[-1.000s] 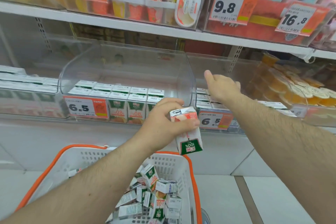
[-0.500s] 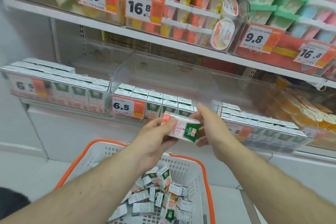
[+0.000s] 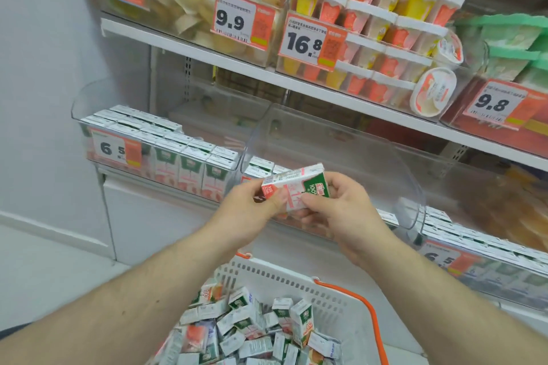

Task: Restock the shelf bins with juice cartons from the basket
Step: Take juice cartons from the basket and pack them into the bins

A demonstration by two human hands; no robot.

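Carton now higher, btwn both hands, above basket.

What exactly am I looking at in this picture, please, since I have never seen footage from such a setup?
No machine here: a person wears a wide-angle camera on the head, looking forward and down at their own bare arms. Both the left hand and the right hand grip one juice carton, lying sideways, in front of a clear shelf bin that is partly filled. Below is a white basket with an orange rim, heaped with more cartons. The bin to the left looks full. Price tags read 6.5.
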